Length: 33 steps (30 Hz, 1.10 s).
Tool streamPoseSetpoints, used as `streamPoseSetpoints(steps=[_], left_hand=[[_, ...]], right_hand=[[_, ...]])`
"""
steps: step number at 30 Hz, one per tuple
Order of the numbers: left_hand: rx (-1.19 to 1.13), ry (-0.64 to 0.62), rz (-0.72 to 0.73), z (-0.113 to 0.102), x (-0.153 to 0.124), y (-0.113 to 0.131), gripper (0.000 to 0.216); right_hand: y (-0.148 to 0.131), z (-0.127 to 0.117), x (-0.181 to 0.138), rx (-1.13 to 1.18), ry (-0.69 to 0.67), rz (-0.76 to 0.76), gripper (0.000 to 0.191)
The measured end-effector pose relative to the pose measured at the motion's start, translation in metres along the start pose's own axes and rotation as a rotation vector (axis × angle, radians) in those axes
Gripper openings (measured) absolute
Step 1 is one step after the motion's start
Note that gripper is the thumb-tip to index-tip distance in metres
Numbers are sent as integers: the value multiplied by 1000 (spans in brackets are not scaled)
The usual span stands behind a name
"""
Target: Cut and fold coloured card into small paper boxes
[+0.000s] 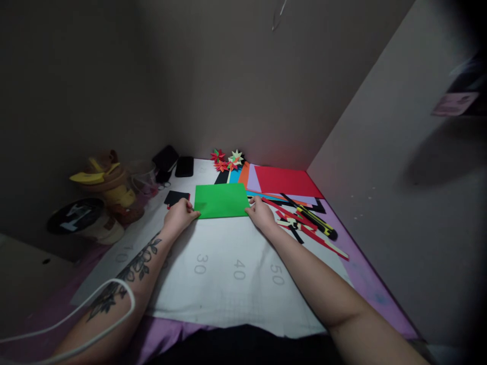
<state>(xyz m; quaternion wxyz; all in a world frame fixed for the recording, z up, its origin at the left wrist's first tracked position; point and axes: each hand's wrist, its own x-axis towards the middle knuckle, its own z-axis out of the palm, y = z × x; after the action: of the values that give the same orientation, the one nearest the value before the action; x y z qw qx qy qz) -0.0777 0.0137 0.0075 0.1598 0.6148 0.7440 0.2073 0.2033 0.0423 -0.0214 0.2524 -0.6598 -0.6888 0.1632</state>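
A green sheet of paper point(221, 201) lies over the white mat, its long side facing me. My left hand point(181, 215) pinches its near left corner between thumb and fingers. At the near right corner, my right hand point(262, 213) grips the same sheet in a similar pinch. Just beyond my left hand sits a small stack of black and red paper pieces point(177, 198). Right of my right hand lie loose red, cream and black paper strips point(300, 221), with a yellow and black utility knife point(315, 221) across them.
Coloured sheets, red paper point(285, 181) on top, lie at the back right. Several folded paper stars point(228, 159) stand by the wall. A dark phone point(184, 166), a clear cup point(141, 176), pots point(106, 180) and a black-lidded tub point(81, 218) line the left. A white cable point(131, 294) crosses my left forearm.
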Motion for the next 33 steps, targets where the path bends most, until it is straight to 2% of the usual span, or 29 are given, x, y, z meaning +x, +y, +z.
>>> streamPoseSetpoints(steps=[12, 18, 33], left_hand=[[-11, -13, 0, -2, -1, 1, 29], [-28, -9, 2, -1, -1, 0, 29], [94, -32, -55, -9, -3, 7, 35]], right_hand=[[-2, -2, 0, 27, -6, 27, 26], [0, -2, 1, 43, 23, 89, 34], [1, 0, 1, 50, 33, 62, 32]])
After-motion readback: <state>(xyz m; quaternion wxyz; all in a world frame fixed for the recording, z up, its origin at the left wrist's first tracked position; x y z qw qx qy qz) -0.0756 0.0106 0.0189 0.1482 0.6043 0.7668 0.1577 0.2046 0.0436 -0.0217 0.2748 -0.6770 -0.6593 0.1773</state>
